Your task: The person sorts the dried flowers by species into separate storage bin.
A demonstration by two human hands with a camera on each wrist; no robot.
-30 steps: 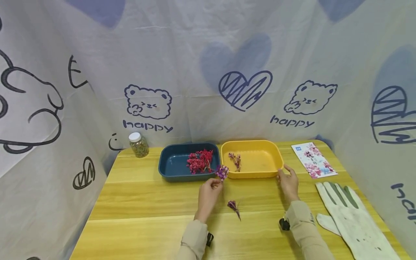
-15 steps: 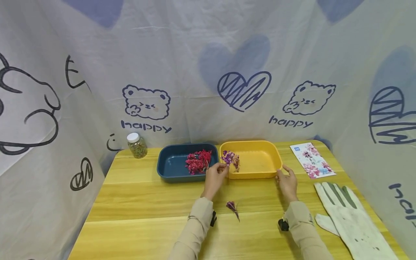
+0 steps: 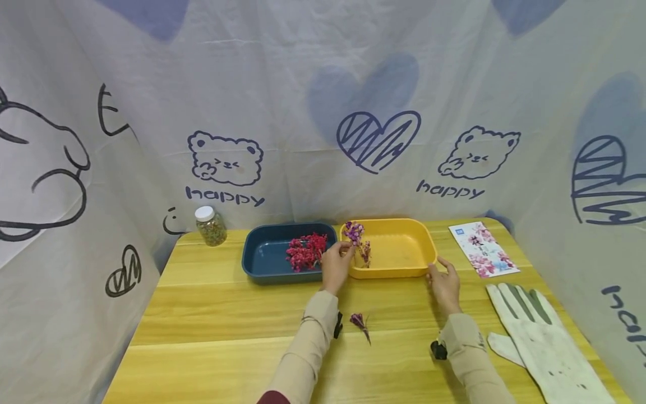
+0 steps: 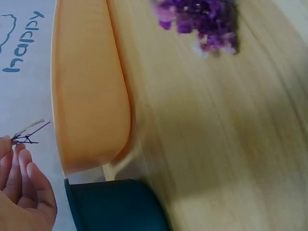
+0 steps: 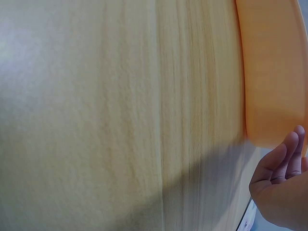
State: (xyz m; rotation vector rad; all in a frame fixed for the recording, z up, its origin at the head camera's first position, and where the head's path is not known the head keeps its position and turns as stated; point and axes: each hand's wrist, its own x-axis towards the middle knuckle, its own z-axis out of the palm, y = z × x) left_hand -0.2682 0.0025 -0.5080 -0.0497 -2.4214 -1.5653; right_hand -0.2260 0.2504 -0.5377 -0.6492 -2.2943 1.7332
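Observation:
My left hand [image 3: 336,267] pinches a sprig of purple dried flowers [image 3: 353,232] by its stem, above the left end of the yellow tray [image 3: 401,273]. In the left wrist view, thin stem ends [image 4: 30,136] stick out from the fingertips. Another sprig of dried flowers [image 3: 366,255] lies inside that tray at the left. My right hand [image 3: 446,286] holds the tray's front right corner; in the right wrist view its fingers [image 5: 288,149] lie against the orange-looking wall. A loose purple sprig [image 3: 359,322] rests on the table in front.
A dark blue tray [image 3: 262,276] with red dried flowers [image 3: 307,252] adjoins the yellow one. To its left stands a lidded glass jar [image 3: 212,229]. On the right lie a printed flower packet [image 3: 483,249] and white gloves [image 3: 550,342] on the wooden table [image 3: 212,336].
My left hand has carried the purple sprig forward and slightly right, from before the trays to over the yellow tray. My right hand has stayed at that tray's corner.

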